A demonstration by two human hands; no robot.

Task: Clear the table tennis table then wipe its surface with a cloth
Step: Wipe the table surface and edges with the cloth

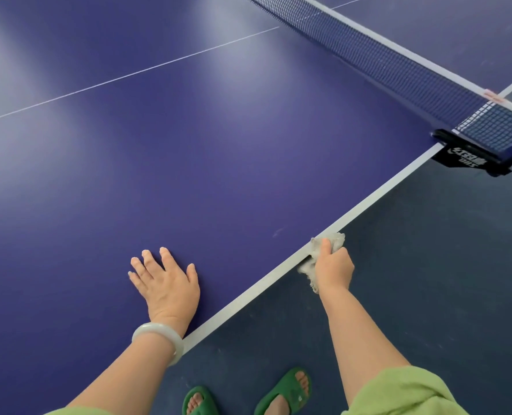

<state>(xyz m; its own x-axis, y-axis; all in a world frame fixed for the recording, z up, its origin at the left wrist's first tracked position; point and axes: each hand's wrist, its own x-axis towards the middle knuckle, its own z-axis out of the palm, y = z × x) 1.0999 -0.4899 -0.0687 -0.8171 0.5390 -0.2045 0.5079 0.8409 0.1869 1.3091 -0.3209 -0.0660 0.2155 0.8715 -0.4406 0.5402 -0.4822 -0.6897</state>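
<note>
The blue table tennis table (207, 151) fills most of the view, with a white line along its side edge. My left hand (166, 284) lies flat on the surface near that edge, fingers spread, holding nothing. My right hand (332, 266) is closed around a crumpled whitish cloth (311, 266), pressing it against the table's white side edge. The thumb rests on top of the cloth. Nothing lies on the visible part of the table.
The dark net (398, 64) crosses the table at the upper right, held by a black clamp (470, 152) at the edge. Dark blue floor (428, 265) runs along the right. My feet in green slippers (284, 393) stand beside the table.
</note>
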